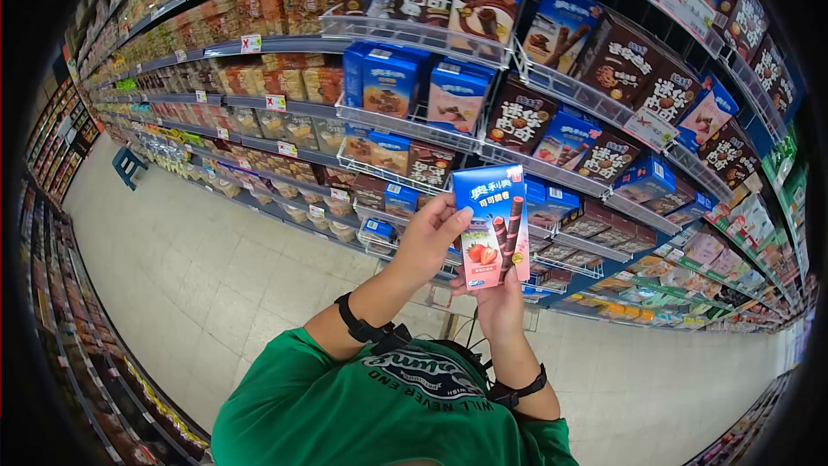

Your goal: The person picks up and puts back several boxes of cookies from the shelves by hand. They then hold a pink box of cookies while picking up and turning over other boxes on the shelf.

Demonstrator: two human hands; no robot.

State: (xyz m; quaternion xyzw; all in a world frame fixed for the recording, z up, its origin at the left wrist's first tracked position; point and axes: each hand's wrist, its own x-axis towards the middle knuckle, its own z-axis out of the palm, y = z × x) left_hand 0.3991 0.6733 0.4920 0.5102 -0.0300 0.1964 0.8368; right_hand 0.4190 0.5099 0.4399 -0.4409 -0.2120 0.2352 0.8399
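Note:
A blue and pink box (487, 224) of rolled wafers, with strawberries on its front, is held up before the shelves. My left hand (433, 233) is closed on its left edge, thumb over the front. Beneath the box, my right hand (502, 304) grips the bottom edge with its thumb in front; its other fingers are partly hidden behind. A similar blue and pink edge shows along the box's right side; whether it belongs to a second box I cannot tell.
Wire-fronted shelves (414, 128) hold blue boxes (457, 97) and brown boxes (520, 116) just beyond my hands. Packaged snacks line the shelves to the left and right. A dark blue step stool (129, 166) stands on the tiled floor (198, 242) at the far left.

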